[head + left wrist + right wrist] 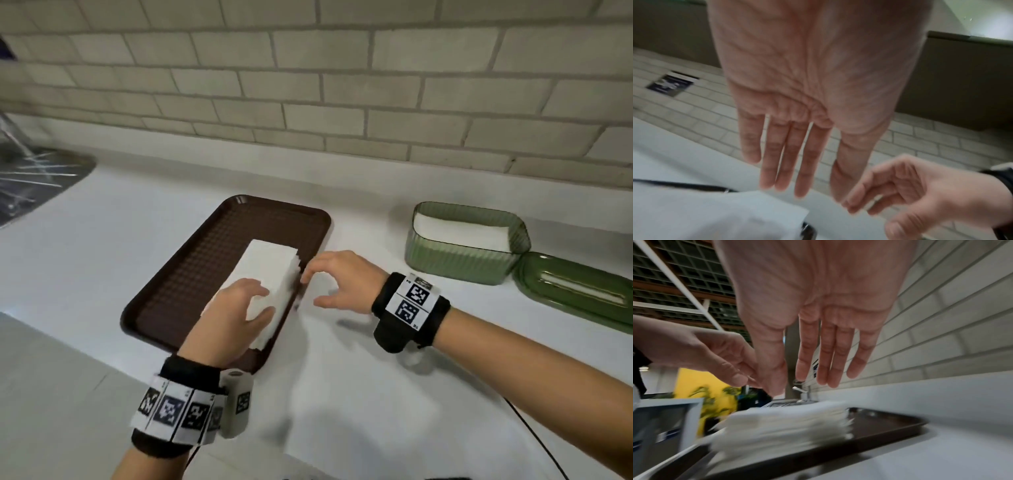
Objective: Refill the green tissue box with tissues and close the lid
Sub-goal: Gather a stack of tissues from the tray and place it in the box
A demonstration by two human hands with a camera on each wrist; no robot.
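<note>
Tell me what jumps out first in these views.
The white tissue stack on the brown tray at centre, with both hands closing in: left hand over its near end, right hand open by its right edge. Further right, the green box stands open, tissues inside, its lid lying beside it.

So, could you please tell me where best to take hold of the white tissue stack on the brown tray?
Probably by its two long sides: the stack of white tissues lies flat and narrow, so left hand and right hand can squeeze it from opposite sides.
</note>
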